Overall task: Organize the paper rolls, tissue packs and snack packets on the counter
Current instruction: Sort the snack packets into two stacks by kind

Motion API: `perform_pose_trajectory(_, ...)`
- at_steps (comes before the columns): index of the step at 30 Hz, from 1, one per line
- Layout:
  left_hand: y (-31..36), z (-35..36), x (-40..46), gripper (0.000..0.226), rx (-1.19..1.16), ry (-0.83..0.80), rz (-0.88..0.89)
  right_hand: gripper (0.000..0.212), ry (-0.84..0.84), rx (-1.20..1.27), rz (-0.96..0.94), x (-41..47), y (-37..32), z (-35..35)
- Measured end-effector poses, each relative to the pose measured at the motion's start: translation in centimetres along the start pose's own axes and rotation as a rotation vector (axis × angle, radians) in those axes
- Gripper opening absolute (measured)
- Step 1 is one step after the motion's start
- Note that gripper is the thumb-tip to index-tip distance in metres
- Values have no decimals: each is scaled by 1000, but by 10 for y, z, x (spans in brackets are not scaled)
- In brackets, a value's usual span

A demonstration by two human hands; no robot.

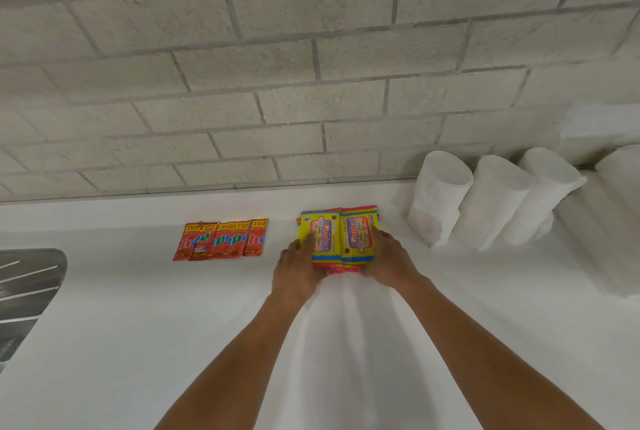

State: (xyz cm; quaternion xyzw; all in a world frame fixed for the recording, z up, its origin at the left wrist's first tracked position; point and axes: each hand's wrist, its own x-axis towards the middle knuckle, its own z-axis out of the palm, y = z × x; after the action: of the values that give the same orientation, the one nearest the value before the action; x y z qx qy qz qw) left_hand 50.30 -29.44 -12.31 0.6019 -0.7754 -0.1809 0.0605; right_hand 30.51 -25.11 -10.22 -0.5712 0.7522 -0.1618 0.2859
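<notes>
Right now your left hand [297,265] and right hand [388,258] bracket a small stack of yellow Giggles snack packets [337,239] on the white counter [138,325]. Each hand is curled against one side of the stack, fingers laid over the top faces and thumbs at the near edge, so the packets are squeezed between your two palms. The stack sits flat on the counter, two packets side by side on top, with pink and red edges of others peeking out beneath at the near end.

Well apart to the left, a row of red snack packets [221,240] lies flat, overlapping one another edge to edge, parallel to the block wall [311,65].

To the right of your hands, several white paper rolls [440,197] stand close together near the back of the counter, leaning and touching each other; further right they blur into white and you cannot tell rolls from tissue packs there.

At the far left edge, a ribbed metal sink drainer [27,277] is set into the counter; its basin is out of view.
</notes>
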Motion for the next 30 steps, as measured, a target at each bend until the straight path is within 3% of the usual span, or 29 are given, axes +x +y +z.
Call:
perform_pose_trajectory(4, 0, 3, -4, 92, 13, 5, 2, 95, 2, -113, -6, -2, 1, 6)
perform_pose_trajectory(10, -1, 0, 1, 96, -1, -16, -16, 88, 38, -162, -18, 0, -1, 5)
perform_pose_trajectory(30, -2, 0, -8, 88, -34, -14, -19, 88, 50, -70, -60, -7, 6, 2)
